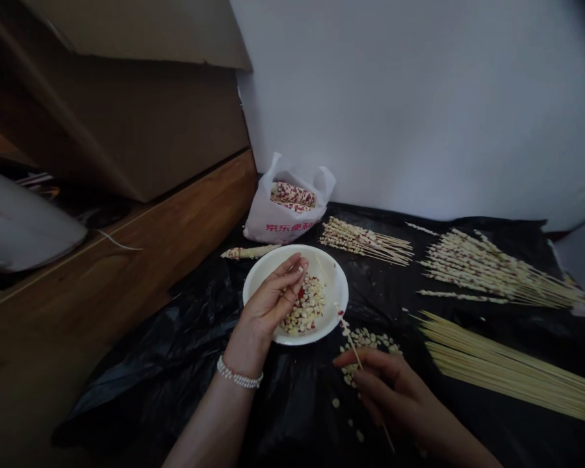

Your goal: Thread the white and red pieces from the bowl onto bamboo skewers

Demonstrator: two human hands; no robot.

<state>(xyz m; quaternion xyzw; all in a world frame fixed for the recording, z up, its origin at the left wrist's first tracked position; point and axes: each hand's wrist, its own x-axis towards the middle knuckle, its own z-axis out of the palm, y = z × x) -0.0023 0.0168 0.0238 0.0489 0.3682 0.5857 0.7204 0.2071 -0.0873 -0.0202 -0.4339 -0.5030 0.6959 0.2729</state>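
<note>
My left hand point(275, 296), with a beaded bracelet at the wrist, is over a white bowl point(338, 286) of loose corn kernels point(308, 309). A pale kernel point(301, 268) shows at its pinched fingertips. Right of the bowl, my right hand point(387, 383) grips a thin wooden skewer point(355, 354) between thumb and fingers. Several white and red kernels are threaded along the skewer's upper end, which tilts toward the bowl. Beneath and beyond that hand lies a spread of pale kernels point(370, 339).
Behind the bowl stands a white plastic bag point(285, 224) of speckled corn cobs, with a mostly stripped cob point(248, 252) nearby. Kernel-covered skewers point(365, 240) and a larger pile point(487, 266) lie right. Bare skewers point(507, 370) rest closer, on black plastic sheeting point(175, 364).
</note>
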